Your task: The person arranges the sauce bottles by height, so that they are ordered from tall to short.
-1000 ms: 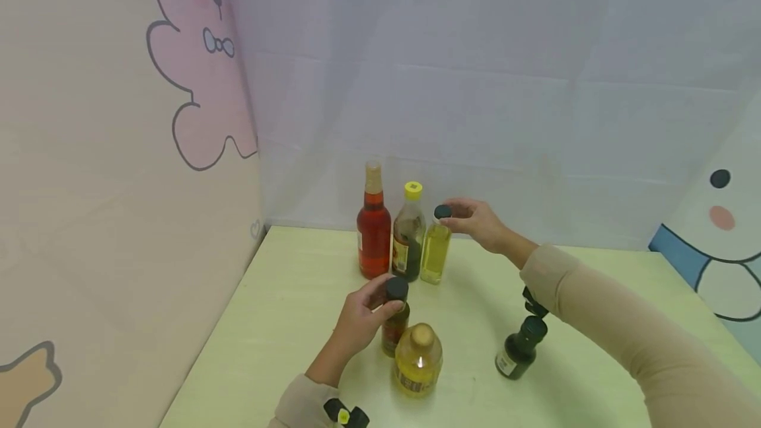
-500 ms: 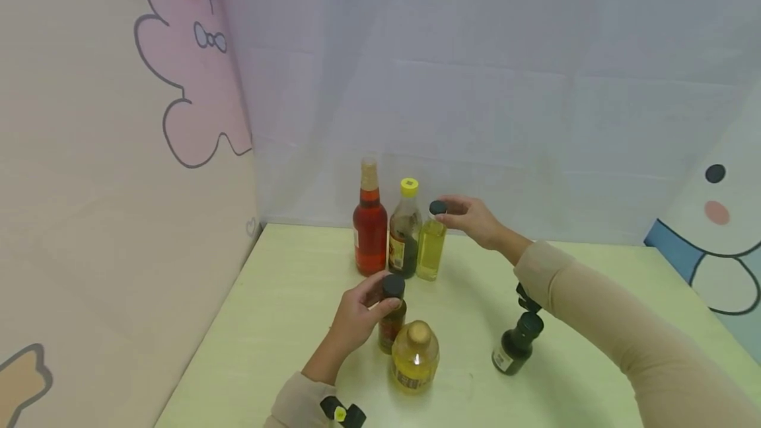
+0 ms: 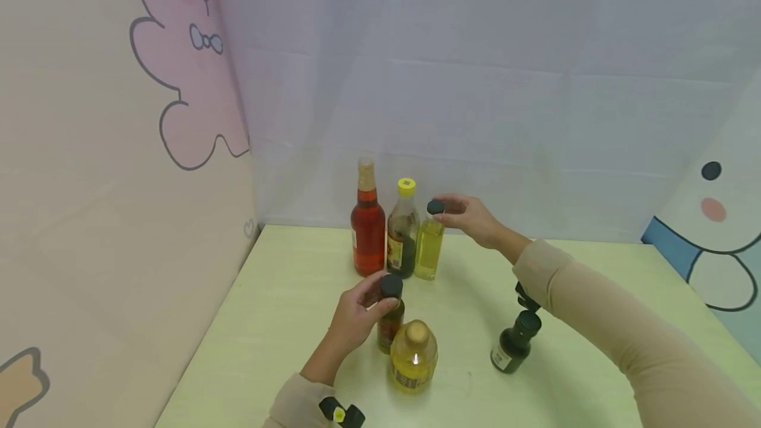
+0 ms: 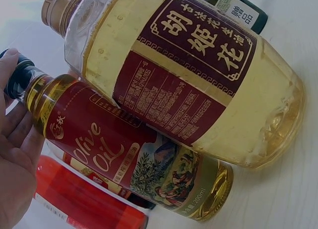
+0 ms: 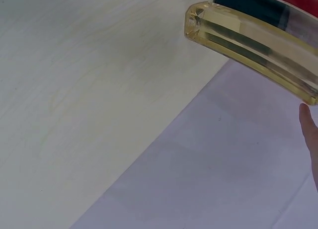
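As the left hand (image 3: 355,316) pinches the olive-oil bottle (image 4: 124,144) and the right hand (image 3: 474,221) the square bottle (image 3: 430,251), jerking could topple the peanut-oil bottle (image 4: 184,77) beside the left.

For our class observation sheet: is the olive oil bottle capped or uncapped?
Capped: the left wrist view shows a dark cap on the olive oil bottle.

By the pale table (image 3: 285,302) are carried the gold-capped bottle (image 3: 414,358), the olive oil bottle (image 3: 390,325) just beside it, the dark bottle (image 3: 510,349) to its right, and, farther behind it, red bottle (image 3: 368,233), yellow-capped bottle (image 3: 403,233) and slim bottle (image 3: 429,253).
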